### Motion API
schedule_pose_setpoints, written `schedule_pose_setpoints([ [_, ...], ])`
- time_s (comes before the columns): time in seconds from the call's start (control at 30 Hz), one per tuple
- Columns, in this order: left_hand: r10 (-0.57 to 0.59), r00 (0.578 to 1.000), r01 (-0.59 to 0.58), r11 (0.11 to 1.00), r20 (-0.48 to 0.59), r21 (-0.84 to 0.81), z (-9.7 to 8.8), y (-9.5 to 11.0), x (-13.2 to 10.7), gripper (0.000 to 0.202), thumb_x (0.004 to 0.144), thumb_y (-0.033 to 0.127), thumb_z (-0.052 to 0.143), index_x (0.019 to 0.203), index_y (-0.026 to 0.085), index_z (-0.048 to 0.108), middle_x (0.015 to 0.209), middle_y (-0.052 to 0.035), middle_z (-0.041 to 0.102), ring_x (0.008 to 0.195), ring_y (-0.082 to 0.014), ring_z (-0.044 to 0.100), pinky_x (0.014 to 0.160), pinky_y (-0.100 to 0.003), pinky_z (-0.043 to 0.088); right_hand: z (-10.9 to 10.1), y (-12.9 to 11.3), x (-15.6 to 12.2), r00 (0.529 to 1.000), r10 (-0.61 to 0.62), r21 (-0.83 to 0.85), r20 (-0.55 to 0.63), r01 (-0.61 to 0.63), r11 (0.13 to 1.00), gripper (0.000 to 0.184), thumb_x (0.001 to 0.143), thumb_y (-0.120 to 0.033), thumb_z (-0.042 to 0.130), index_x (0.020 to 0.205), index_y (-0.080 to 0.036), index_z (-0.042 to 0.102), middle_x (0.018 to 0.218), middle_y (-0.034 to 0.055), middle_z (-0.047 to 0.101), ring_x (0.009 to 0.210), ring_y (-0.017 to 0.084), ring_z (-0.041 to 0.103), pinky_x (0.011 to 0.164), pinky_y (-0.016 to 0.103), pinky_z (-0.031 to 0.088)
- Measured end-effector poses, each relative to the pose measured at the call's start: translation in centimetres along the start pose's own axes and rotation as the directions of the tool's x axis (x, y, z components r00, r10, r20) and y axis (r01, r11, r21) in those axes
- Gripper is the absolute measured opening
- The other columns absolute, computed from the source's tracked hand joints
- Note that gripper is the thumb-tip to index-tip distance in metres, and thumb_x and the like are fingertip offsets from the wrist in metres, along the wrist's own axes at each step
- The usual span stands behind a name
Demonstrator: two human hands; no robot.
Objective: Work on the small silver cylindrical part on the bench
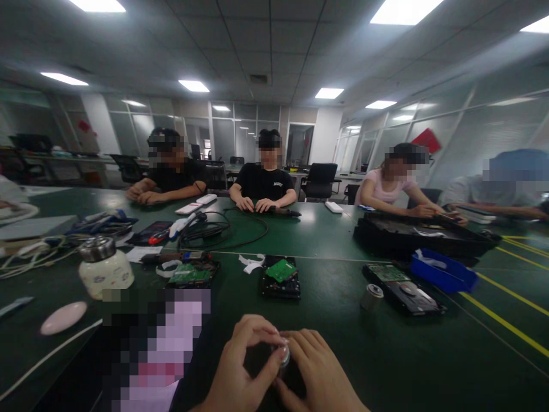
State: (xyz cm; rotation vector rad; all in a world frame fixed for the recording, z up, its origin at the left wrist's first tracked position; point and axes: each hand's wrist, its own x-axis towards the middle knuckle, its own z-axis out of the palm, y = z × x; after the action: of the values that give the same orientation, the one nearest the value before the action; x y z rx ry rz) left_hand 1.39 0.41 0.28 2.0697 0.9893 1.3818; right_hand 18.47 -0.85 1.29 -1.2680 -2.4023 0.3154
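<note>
Head view: a small round piece (284,356), silvery and shiny on top, its lower part mostly hidden, sits between both hands at the green desk (394,360). The left hand's (242,357) grip pinches it between thumb and fingers; the right hand's (319,366) grip curls around its other side.

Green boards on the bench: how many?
3: left board, right of the bottle; middle board, on a black case; right board, left of the blue tray. Others may be hidden.
</note>
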Motion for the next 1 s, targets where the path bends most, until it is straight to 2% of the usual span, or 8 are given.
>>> schedule_pose_setpoints([
  [0.13, -0.013, 0.998, 0.014, 1.000, 0.059, -0.004, -0.1, 0.3, 0.0, 0.015, 0.084, 0.018, 0.057, 0.097, 0.022, 0.064, 0.098, -0.0053, 0.064, 0.098, -0.0198, 0.061, 0.086, -0.032, 0.049, 0.1, -0.1, 0.0, 1.000, 0.001, 0.002, -0.016, 0.000, 1.000, 0.037, 0.076, -0.026, 0.059, 0.111, -0.015, 0.060, 0.111, 0.0109, 0.064, 0.098, 0.026, 0.056, 0.088, 0.040, 0.042],
  [0.37, -0.074, 0.997, 0.074, 0.997, -0.026, -0.011, 0.1, 0.2, 0.1, 0.010, 0.081, 0.018, 0.059, 0.090, 0.020, 0.055, 0.084, -0.0019, 0.060, 0.080, -0.0175, 0.063, 0.073, -0.031, 0.051, -0.1, -0.1, 0.1, 1.000, -0.006, 0.004, -0.014, 0.006, 1.000, 0.034, 0.078, -0.028, 0.059, 0.110, -0.014, 0.060, 0.114, 0.0112, 0.063, 0.102, 0.027, 0.055, 0.091, 0.041, 0.041],
  [0.5, -0.036, 0.999, 0.035, 0.999, -0.037, -0.015, 0.1, 0.3, 0.0, 0.005, 0.083, 0.018, 0.057, 0.087, 0.021, 0.056, 0.083, -0.0014, 0.059, 0.079, -0.0169, 0.062, 0.072, -0.029, 0.051, -0.2, -0.2, 0.1, 1.000, 0.003, 0.000, -0.017, -0.003, 1.000, 0.033, 0.077, -0.027, 0.059, 0.107, -0.014, 0.061, 0.113, 0.0113, 0.064, 0.100, 0.027, 0.056, 0.090, 0.041, 0.042],
  [0.6, -0.025, 0.994, 0.026, 1.000, -0.106, 0.004, 0.1, 0.0, -0.2, 0.001, 0.084, 0.020, 0.055, 0.085, 0.021, 0.056, 0.084, -0.0019, 0.059, 0.081, -0.0178, 0.061, 0.073, -0.030, 0.050, -0.4, -0.3, 0.1, 1.000, 0.007, 0.004, -0.006, -0.007, 1.000, 0.035, 0.077, -0.027, 0.060, 0.110, -0.015, 0.061, 0.113, 0.0102, 0.064, 0.101, 0.027, 0.056, 0.090, 0.040, 0.042],
  [0.67, -0.080, 0.979, 0.093, 0.994, -0.188, 0.063, 0.0, -0.6, -0.2, 0.004, 0.085, 0.024, 0.053, 0.083, 0.021, 0.055, 0.083, -0.0024, 0.060, 0.082, -0.0194, 0.061, 0.073, -0.032, 0.049, -0.4, -0.4, 0.0, 1.000, 0.020, 0.002, -0.004, -0.020, 1.000, 0.037, 0.077, -0.028, 0.061, 0.112, -0.015, 0.061, 0.115, 0.0099, 0.064, 0.103, 0.027, 0.056, 0.092, 0.040, 0.041],
  [0.73, -0.180, 0.955, 0.222, 0.961, -0.237, 0.164, -0.1, -1.2, -0.2, 0.006, 0.085, 0.026, 0.053, 0.082, 0.021, 0.056, 0.083, -0.0030, 0.061, 0.082, -0.0221, 0.060, 0.074, -0.036, 0.047, -0.4, -0.4, -0.1, 0.999, 0.036, -0.004, -0.004, -0.036, 0.999, 0.038, 0.078, -0.031, 0.061, 0.113, -0.015, 0.061, 0.116, 0.0104, 0.063, 0.104, 0.027, 0.056, 0.094, 0.041, 0.041],
  [0.83, -0.346, 0.922, 0.384, 0.870, -0.173, 0.308, -0.3, -1.9, -0.2, 0.008, 0.082, 0.022, 0.052, 0.087, 0.022, 0.058, 0.083, -0.0029, 0.065, 0.084, -0.0256, 0.060, 0.076, -0.041, 0.042, -0.4, -0.4, -0.2, 0.999, 0.052, -0.010, -0.008, -0.052, 0.999, 0.039, 0.079, -0.034, 0.061, 0.113, -0.015, 0.061, 0.117, 0.0105, 0.063, 0.105, 0.028, 0.056, 0.095, 0.042, 0.040],
  [1.0, -0.394, 0.911, 0.410, 0.836, -0.120, 0.365, -0.5, -2.0, -0.1, 0.017, 0.082, 0.020, 0.051, 0.096, 0.024, 0.059, 0.091, -0.0031, 0.068, 0.091, -0.0272, 0.060, 0.077, -0.044, 0.040, -0.5, -0.5, -0.1, 0.998, 0.053, -0.005, -0.031, -0.053, 0.999, 0.037, 0.079, -0.033, 0.061, 0.113, -0.017, 0.061, 0.116, 0.0082, 0.063, 0.104, 0.026, 0.056, 0.093, 0.040, 0.041],
])
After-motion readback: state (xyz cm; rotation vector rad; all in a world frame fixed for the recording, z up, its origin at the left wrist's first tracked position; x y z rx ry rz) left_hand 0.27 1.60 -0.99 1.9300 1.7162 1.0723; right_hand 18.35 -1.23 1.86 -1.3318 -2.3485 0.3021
